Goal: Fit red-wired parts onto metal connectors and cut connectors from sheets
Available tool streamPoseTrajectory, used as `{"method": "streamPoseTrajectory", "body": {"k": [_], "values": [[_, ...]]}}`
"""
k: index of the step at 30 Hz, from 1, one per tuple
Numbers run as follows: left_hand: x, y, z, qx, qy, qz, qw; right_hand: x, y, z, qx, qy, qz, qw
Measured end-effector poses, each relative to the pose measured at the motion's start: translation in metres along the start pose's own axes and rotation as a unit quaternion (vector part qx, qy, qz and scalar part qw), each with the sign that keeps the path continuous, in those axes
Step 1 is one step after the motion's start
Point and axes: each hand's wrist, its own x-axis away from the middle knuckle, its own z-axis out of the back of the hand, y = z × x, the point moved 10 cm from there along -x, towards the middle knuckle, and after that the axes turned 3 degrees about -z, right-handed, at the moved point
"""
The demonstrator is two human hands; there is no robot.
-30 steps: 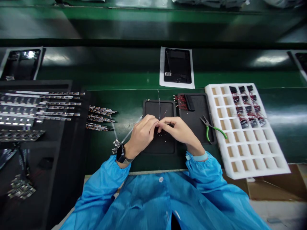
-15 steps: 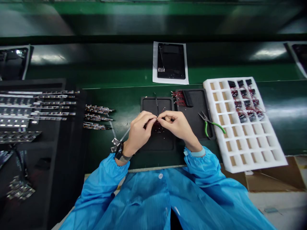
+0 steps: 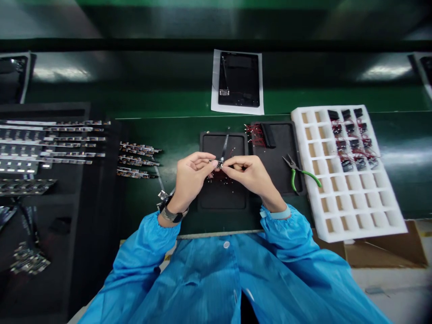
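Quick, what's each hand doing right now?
Left hand: fingertips at the small dark part; cannot tell if gripping.
Right hand: closed, apparently pinching that part, which joins a thin black strip.

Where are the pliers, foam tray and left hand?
pliers (image 3: 305, 172), head view, on the green handle
foam tray (image 3: 367, 235), head view, on the front rim
left hand (image 3: 194, 177), head view, on the back of the hand
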Motion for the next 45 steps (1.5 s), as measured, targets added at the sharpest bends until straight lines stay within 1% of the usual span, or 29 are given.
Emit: {"method": "streamPoseTrajectory", "body": {"k": [5,13,20,22,24,29,33,38,45], "values": [[0.0,-0.003,-0.001,-0.023,-0.026,0.013,0.999,0.002,0.003,0.002,0.026,-0.007,-0.014,1.0],[0.001,-0.003,-0.003,-0.051,-0.047,0.025,0.997,0.006,0.003,0.002,0.061,-0.014,-0.023,0.998],[0.003,-0.006,-0.004,-0.084,-0.037,0.012,0.996,0.006,0.008,-0.001,0.073,-0.027,-0.044,0.996],[0.002,-0.006,-0.004,-0.086,-0.039,0.014,0.995,0.006,0.01,-0.001,0.065,-0.029,-0.051,0.996],[0.001,-0.006,-0.004,-0.075,-0.053,0.021,0.996,0.005,0.012,-0.001,0.043,-0.038,-0.059,0.997],[-0.001,-0.009,-0.009,-0.023,-0.112,0.064,0.991,0.005,0.017,-0.007,-0.04,-0.11,-0.081,0.99],[0.0,-0.013,-0.012,-0.005,-0.138,0.081,0.987,0.006,0.018,-0.008,-0.073,-0.129,-0.091,0.985],[0.001,-0.014,-0.012,0.0,-0.14,0.08,0.987,0.006,0.02,-0.012,-0.098,-0.13,-0.097,0.982],[0.001,-0.008,-0.012,-0.005,-0.131,0.078,0.988,0.005,0.024,-0.013,-0.109,-0.124,-0.108,0.98]]}}
